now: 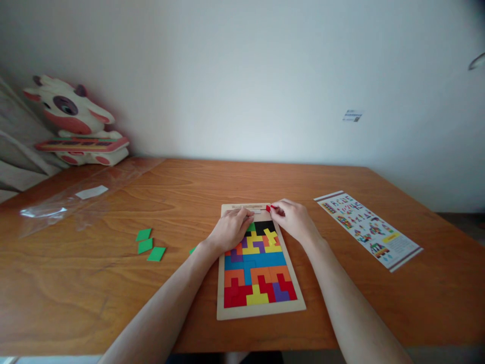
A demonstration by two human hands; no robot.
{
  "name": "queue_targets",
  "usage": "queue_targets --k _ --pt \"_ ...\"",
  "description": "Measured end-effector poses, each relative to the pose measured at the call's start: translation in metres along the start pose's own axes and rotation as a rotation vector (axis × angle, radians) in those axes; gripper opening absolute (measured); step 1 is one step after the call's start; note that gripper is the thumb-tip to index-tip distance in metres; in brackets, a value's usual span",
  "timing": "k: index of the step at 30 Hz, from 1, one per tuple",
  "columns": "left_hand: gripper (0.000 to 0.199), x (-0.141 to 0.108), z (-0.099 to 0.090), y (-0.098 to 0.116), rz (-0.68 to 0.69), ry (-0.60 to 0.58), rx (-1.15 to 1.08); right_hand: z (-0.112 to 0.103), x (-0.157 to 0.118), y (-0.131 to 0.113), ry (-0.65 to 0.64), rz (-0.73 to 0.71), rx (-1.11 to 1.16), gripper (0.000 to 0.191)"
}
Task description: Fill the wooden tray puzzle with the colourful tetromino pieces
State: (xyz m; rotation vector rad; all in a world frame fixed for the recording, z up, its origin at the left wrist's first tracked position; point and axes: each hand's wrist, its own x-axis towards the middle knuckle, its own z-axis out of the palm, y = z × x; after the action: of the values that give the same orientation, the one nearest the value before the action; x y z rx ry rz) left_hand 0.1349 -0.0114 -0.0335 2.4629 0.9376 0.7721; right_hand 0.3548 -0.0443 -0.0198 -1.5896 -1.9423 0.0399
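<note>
A wooden puzzle board (223, 312) lies on the table between my forearms, its lower part filled with coloured block pieces. My right hand (293, 217) pinches a small red puzzle piece (268, 208) above the board's upper right edge; the fingers hide part of it. My left hand (232, 228) rests over the upper left of the board, fingers stretched toward the right, near a green piece (251, 227). Bare black ground (264, 228) shows beside that green piece. Lower down, a yellow piece (270, 236) lies tilted over others.
Several green diamond-shaped tiles (145, 245) lie left of the board. A printed pattern sheet (369, 230) is on the right. Clear plastic wrapping (91, 192) spreads over the table's left side. A cow-shaped toy keyboard (81, 124) stands at the back left against the wall.
</note>
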Motion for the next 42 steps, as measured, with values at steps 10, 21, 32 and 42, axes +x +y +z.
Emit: queue_targets --k 10,21,32,42 --pt "0.03 0.004 -0.005 -0.012 -0.308 0.291 -0.556 0.016 0.001 -0.003 0.042 0.286 0.557 0.021" --pt "0.017 0.001 -0.022 -0.022 -0.235 0.218 -0.397 0.012 0.005 -0.02 -0.01 0.379 0.905 0.033" --pt "0.026 -0.006 -0.026 -0.024 0.059 -0.015 -0.144 0.013 0.006 -0.006 0.082 0.511 0.973 0.039" --pt "0.024 -0.005 -0.022 -0.031 -0.15 0.159 -0.271 0.009 0.007 -0.008 0.098 0.575 1.125 0.035"
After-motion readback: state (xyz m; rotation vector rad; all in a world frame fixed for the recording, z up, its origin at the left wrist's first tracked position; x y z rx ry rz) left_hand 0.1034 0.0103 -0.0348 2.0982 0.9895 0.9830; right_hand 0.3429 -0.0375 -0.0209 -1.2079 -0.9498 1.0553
